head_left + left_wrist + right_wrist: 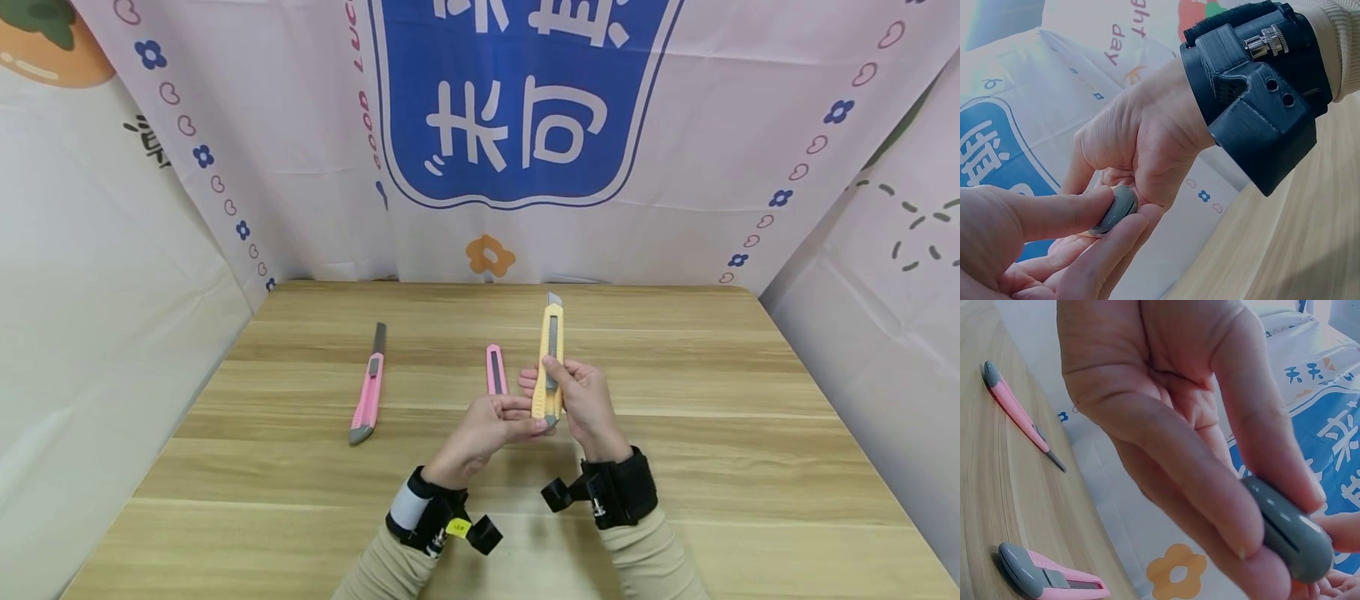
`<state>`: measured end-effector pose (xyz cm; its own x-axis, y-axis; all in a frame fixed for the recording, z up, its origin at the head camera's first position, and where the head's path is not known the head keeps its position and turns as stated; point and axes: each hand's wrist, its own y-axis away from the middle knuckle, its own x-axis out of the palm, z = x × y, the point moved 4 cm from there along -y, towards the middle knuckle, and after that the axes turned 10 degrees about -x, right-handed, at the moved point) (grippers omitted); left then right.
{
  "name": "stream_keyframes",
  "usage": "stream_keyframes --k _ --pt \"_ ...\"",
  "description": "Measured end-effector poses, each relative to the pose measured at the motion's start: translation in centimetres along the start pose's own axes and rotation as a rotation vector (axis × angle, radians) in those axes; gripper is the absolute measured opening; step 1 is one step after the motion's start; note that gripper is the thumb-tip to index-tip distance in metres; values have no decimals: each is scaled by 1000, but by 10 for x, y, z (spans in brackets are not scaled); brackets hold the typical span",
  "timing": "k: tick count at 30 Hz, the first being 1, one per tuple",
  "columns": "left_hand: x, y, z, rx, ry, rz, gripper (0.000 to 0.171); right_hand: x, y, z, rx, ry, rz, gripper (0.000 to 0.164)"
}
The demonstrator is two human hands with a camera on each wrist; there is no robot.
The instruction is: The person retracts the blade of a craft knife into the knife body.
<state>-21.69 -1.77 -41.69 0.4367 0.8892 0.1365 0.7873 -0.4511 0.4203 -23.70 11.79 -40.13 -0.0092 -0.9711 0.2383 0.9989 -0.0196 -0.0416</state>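
Both hands hold a yellow utility knife (pixel 553 337) upright over the table, its short blade tip (pixel 553 298) showing at the top. My right hand (pixel 590 408) grips the body, thumb lying over the slider area. With thumb and fingers, my left hand (pixel 483 429) pinches the grey end cap (pixel 1291 531) at the bottom. That cap also shows between the left fingers (pixel 1100 250) in the left wrist view. A pink utility knife (pixel 495 367) lies just beyond the left hand, which hides its lower part in the head view.
Farther left on the wooden table (pixel 262 467) lies another pink utility knife (pixel 369 392) with a long stretch of blade out. A printed cloth (pixel 315 208) hangs behind the table's back edge, and pale cloths flank both sides.
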Motion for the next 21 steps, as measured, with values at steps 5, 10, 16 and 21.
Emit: stream_keyframes --k 5,10,16,21 --pt "0 1 0 -2 -11 -1 31 0 1 1 5 0 1 40" --pt "-1 1 0 -10 -1 -1 32 0 0 0 9 -4 5 39" --pt "-3 1 0 -15 7 -18 33 2 0 -2 -25 -24 20 43" --pt "-2 1 -1 -18 11 -13 33 1 0 -5 -50 -23 29 48"
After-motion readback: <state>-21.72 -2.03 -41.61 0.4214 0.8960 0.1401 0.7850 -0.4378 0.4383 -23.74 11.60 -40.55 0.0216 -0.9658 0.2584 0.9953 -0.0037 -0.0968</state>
